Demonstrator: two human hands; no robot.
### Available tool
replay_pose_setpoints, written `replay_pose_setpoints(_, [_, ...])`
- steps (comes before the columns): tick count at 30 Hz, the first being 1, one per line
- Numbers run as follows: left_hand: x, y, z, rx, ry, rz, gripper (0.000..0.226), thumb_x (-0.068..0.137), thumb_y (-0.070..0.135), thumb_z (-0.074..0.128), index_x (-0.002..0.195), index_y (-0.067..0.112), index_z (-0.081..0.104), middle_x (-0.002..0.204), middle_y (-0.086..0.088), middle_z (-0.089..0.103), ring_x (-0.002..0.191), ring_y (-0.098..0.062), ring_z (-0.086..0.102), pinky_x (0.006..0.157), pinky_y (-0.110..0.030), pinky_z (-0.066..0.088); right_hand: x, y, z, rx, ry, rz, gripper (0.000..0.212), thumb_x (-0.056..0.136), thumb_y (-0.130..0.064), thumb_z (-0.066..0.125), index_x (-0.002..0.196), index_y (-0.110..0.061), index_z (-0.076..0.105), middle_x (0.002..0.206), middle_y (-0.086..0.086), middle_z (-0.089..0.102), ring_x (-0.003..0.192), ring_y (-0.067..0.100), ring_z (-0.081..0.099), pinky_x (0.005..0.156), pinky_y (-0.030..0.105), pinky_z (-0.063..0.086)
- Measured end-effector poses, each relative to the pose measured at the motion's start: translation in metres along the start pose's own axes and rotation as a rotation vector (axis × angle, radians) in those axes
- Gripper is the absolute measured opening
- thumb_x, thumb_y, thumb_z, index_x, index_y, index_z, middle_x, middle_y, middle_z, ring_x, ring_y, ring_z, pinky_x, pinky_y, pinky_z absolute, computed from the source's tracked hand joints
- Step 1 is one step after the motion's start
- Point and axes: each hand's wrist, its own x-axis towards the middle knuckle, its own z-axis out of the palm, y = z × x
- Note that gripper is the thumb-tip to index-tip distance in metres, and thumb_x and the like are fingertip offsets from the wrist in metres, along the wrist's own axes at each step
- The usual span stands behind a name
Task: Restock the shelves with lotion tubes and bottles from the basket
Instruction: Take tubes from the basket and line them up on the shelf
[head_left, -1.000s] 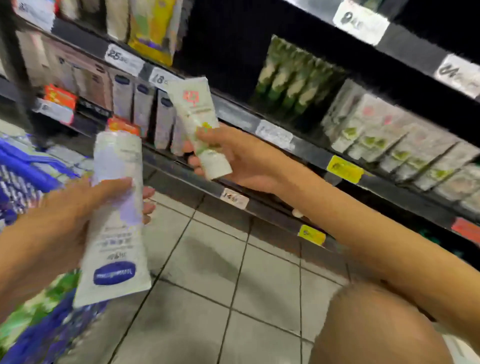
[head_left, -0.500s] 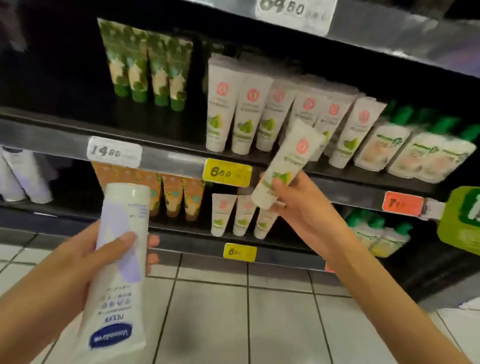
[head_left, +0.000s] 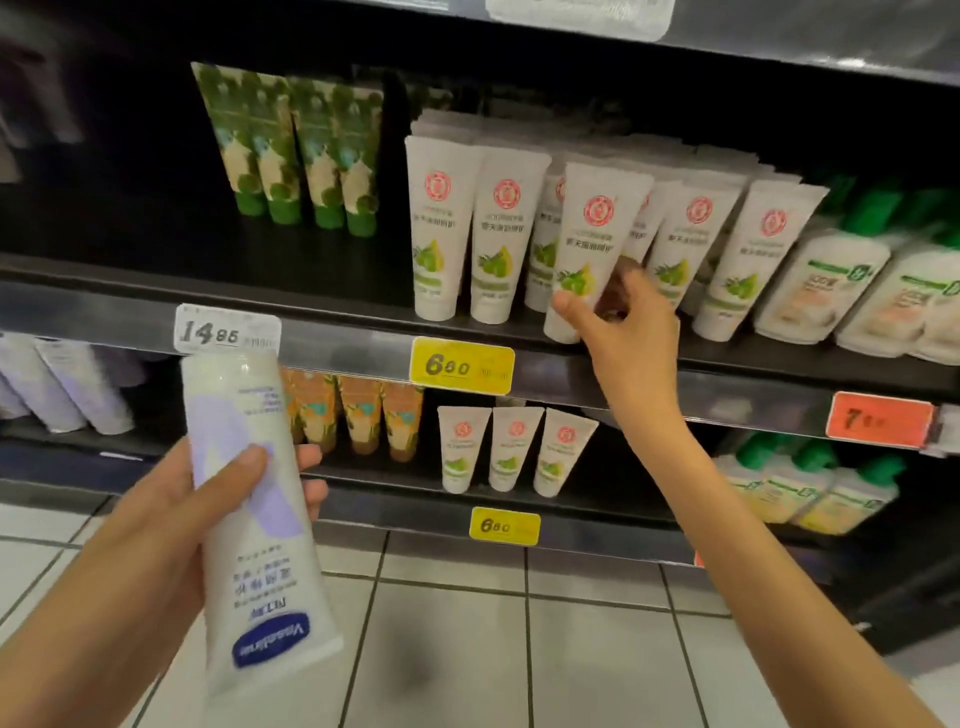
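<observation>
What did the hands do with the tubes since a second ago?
The right grip carried the white green-fruit tube up and forward into the matching row on the upper shelf, still pinching it. The left grip still holds the Vaseline tube.

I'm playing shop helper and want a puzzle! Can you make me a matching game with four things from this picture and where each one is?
Things
1. Vaseline tube
2. frontmost red-seal tube
3. green leafy tubes
4. orange price tag

Places
A. standing on the upper shelf, no hand on them
B. held in the left hand
C. stuck on the shelf's front edge, far right
D. gripped by the right hand at the upper shelf

Pairs: 1-B, 2-D, 3-A, 4-C
</observation>
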Motion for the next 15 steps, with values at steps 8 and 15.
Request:
replay_pose_setpoints(8, [-0.007, -0.016, 0.007, -0.125, -0.014, -0.152, 0.043, 0.064, 0.031, 0.06, 0.107, 0.026, 0.058, 0.09, -0.003, 0.075, 0.072, -0.02, 0.073, 0.048, -0.026, 0.056, -0.008, 0.001, 0.004, -0.085, 0.065, -0.006, 0.029, 0.073, -0.017, 0.076, 0.097, -0.008, 0.061, 0.076, -0.018, 0.056, 0.063, -0.023, 0.052, 0.059, -0.003, 0.038])
replay_pose_setpoints(15, [0.012, -0.009, 0.003, -0.061, -0.052, -0.106, 0.04, 0.067, 0.032, 0.056, 0.107, 0.028, 0.056, 0.087, 0.005, 0.075, 0.071, -0.014, 0.072, 0.047, -0.026, 0.055, -0.006, -0.002, 0.014, -0.201, 0.142, -0.002, 0.035, 0.073, -0.029, 0.076, 0.099, -0.009, 0.064, 0.09, -0.003, 0.067, 0.074, 0.001, 0.06, 0.072, 0.014, 0.05])
